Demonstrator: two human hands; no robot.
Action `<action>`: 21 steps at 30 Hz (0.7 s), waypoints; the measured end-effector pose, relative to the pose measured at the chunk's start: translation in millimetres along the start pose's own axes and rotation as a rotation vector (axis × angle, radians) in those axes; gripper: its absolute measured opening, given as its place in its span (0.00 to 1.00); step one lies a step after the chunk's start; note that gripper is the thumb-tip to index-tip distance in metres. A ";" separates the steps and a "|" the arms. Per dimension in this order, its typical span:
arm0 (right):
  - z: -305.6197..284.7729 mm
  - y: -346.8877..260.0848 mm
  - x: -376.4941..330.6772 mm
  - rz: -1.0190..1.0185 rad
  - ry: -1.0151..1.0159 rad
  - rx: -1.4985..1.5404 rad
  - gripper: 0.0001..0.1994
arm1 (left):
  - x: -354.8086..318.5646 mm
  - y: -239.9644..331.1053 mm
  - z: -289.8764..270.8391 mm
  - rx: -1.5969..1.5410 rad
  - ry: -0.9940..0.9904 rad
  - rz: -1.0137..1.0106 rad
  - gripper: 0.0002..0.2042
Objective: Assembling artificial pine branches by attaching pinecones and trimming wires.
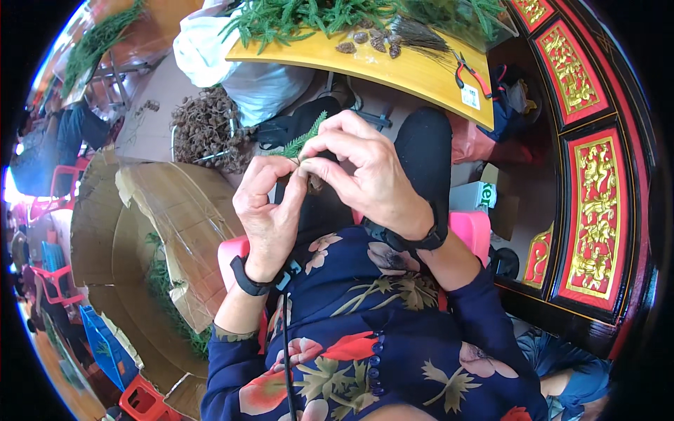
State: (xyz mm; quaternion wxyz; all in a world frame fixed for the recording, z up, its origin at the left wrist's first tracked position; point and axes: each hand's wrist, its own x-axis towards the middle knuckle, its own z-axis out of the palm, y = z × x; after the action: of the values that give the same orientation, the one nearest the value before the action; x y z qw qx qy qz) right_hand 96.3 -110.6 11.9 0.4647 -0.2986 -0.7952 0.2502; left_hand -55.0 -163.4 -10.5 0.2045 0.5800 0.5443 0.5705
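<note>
A green artificial pine sprig (pixel 300 144) points up and away between my hands, above my lap. My left hand (pixel 267 203) pinches at its lower end with thumb and forefinger. From the other side, my right hand (pixel 368 172) closes thumb and fingers at the same spot, and the fingertips of both hands nearly meet. Something small and brown shows just under my right thumb; it may be a pine cone, but the fingers hide most of it. Dark bands circle both wrists.
Ahead stands a yellow table (pixel 323 52) bearing green sprigs (pixel 302 17), pine cones (pixel 378 43), a bundle of dark wires (pixel 421 35) and red-handled pliers (pixel 472 77). Many brown cones (pixel 210 130) fill a container at left, near a cardboard box (pixel 112 245) holding greenery. A carved red-gold panel (pixel 593 210) borders the right.
</note>
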 end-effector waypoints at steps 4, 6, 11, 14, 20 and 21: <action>-12.8 5.1 -3.3 0.136 -0.124 0.160 0.05 | 0.5 -1.2 -2.5 -0.049 -0.046 -0.023 0.02; -21.2 8.4 -0.9 0.061 -0.202 0.213 0.05 | 2.0 1.7 -5.4 -0.260 -0.171 -0.145 0.02; -30.0 13.1 16.5 0.232 -0.329 0.262 0.04 | 6.8 -1.0 -10.6 -0.545 -0.355 -0.334 0.04; -33.0 9.5 22.8 0.217 -0.427 0.229 0.04 | 6.9 -6.5 -12.1 -0.599 -0.385 -0.375 0.04; -21.0 14.4 15.9 0.328 -0.449 0.360 0.04 | 8.2 -2.9 -16.9 -0.550 -0.431 -0.388 0.04; -19.8 13.1 14.7 0.387 -0.446 0.381 0.04 | 8.1 -2.0 -16.7 -0.520 -0.425 -0.381 0.04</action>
State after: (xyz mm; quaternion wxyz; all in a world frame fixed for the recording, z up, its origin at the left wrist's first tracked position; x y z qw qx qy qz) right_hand 111.3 -88.8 20.5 0.2707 -0.2897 -0.7447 0.5369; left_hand -72.5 -162.2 -4.2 0.5554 0.5027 0.4249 0.5082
